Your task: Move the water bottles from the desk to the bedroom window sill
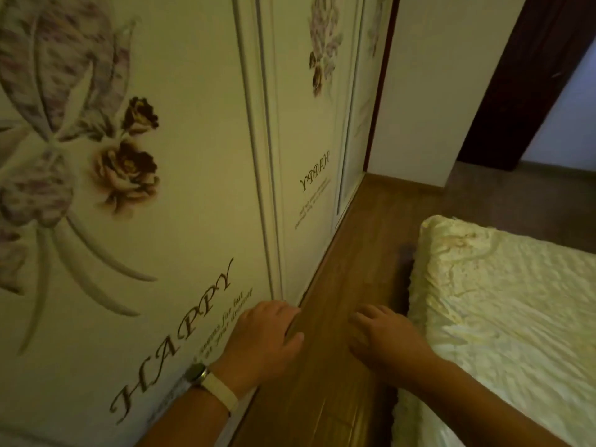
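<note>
No water bottle, desk or window sill shows in the head view. My left hand [263, 338] hangs in front of me with a pale wristband and watch on its wrist, fingers loosely curled, holding nothing. My right hand [382, 338] is beside it, fingers spread and empty. Both hands hover over a narrow strip of wooden floor [348, 253] between a wardrobe and a bed.
A tall white wardrobe [161, 188] with flower prints and the word HAPPY fills the left. A bed with a cream quilted cover [503, 304] lies on the right. A dark-framed doorway [548, 108] opens at the far right end of the floor strip.
</note>
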### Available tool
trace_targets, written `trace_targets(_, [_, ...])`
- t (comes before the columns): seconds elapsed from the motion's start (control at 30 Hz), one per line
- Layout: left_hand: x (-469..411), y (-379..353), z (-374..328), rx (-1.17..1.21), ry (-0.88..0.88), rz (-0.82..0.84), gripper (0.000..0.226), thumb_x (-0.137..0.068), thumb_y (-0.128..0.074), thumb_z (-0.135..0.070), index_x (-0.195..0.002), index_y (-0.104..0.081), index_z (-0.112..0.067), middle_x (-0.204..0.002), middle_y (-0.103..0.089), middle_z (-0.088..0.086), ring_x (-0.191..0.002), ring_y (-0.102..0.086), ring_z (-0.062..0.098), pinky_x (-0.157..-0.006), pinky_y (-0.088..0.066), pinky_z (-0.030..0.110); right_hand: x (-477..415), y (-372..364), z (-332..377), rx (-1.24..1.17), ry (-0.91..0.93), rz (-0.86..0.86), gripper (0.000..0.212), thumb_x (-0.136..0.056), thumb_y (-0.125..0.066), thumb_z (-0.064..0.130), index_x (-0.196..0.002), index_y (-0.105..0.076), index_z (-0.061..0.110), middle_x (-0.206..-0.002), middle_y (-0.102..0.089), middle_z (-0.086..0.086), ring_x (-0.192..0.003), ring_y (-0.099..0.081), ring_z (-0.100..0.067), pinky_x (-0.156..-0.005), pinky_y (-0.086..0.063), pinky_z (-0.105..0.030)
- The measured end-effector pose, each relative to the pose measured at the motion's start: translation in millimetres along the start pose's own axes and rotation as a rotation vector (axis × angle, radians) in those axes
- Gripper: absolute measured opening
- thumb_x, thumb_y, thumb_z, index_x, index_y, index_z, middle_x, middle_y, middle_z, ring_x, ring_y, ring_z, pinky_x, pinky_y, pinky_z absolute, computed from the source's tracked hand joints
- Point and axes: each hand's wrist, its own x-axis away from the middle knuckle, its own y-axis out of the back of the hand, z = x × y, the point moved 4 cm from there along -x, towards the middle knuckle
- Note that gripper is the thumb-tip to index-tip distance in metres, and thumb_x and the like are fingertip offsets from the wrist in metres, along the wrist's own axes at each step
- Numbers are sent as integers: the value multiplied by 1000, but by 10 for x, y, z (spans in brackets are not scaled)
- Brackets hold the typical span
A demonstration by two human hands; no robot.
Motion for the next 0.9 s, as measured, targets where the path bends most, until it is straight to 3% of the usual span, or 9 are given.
trace_targets(0.07, [-313,164,99,-18,-34,-10,62,-93,-29,-55,-148,-36,-29,-152,-38,-7,-142,-30,14,-116,-21,33,-236,165,-30,4,-44,-31,64,-92,-22,63,-143,-42,30,-147,-43,5,-132,-44,-21,-104,-39,-33])
trace_targets(0.23, [-965,366,214,-29,-143,-23,65,-90,-27,-58,-147,-37,-29,-151,-41,-7,-140,-34,15,-116,-23,34,-594,374,-204,-49,-149,-98,60,-96,-34,58,-150,-32,30,-152,-39,5,-134,-43,-21,-105,-40,-34])
trace_targets(0.37, [-1407,406,154,-2,-209,-27,87,-74,-9,-67,-148,-37,-32,-149,-43,-10,-139,-36,12,-114,-25,32,-784,404,-471,-80,-229,-104,59,-96,-33,56,-149,-32,31,-151,-41,5,-129,-47,-20,-102,-43,-34])
trace_targets(0.47, [-1824,354,75,4,-235,-9,83,-76,-12,-67,-147,-39,-33,-148,-45,-11,-138,-38,11,-113,-26,32,-967,442,-757,-109,-279,-123,57,-97,-41,51,-150,-32,31,-152,-39,6,-131,-46,-20,-103,-43,-34])
trace_targets(0.6, [-2460,328,-155,-39,-248,47,60,-93,-32,-59,-147,-37,-33,-149,-42,-12,-139,-34,10,-114,-24,31,-1313,468,-1235,-133,-303,-123,54,-98,-39,49,-148,-34,29,-154,-38,5,-132,-45,-20,-104,-41,-33])
trace_targets(0.77, [-3289,390,-515,-64,-275,46,84,-74,-10,-67,-145,-40,-33,-147,-45,-12,-136,-37,10,-112,-28,30,-1772,557,-1977,-164,-313,-126,56,-99,-40,47,-150,-33,26,-153,-37,4,-132,-43,-20,-105,-39,-33])
trace_targets(0.9, [-4113,464,-953,-77,-280,49,55,-96,-37,-55,-147,-39,-32,-149,-42,-11,-139,-35,10,-116,-26,32,-2115,773,-2785,-197,-335,-161,54,-98,-39,49,-148,-36,27,-151,-41,5,-131,-44,-18,-104,-41,-34])
